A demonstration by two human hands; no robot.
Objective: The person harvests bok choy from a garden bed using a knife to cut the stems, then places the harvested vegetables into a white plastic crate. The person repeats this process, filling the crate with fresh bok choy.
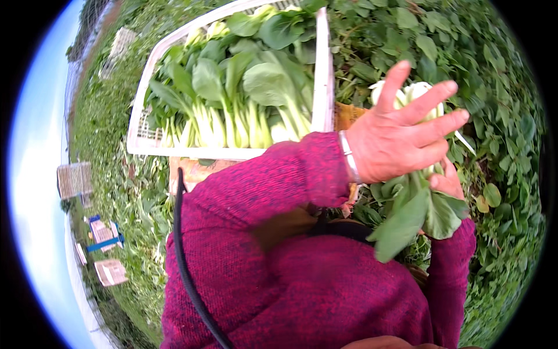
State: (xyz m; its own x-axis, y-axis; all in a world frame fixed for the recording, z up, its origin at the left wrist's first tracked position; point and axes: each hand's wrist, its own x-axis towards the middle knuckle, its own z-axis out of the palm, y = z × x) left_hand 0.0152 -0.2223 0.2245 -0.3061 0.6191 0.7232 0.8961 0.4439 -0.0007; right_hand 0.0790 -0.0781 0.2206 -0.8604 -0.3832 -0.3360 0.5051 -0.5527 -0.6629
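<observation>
My right hand [448,179] is closed around a bok choy [403,218], its leaves hanging down toward my body. Over its pale stalk end, partly hidden, is my left hand [405,135], back upward, three fingers spread and the lower finger bent in; thumb and palm are hidden, so whether it grips the plant cannot be told. A thin white stalk piece [465,142] shows just beyond the fingers. To the left, a white plastic crate [324,78] holds several bok choy [231,126] in rows, stalk ends toward me.
Low green plants [501,152] cover the ground around me. Orange printed material [348,114] lies beside the crate, with similar material [202,172] below its near edge. A black cord [185,270] hangs over my sleeve. Farther left stand crates [75,179] and boxes [111,272].
</observation>
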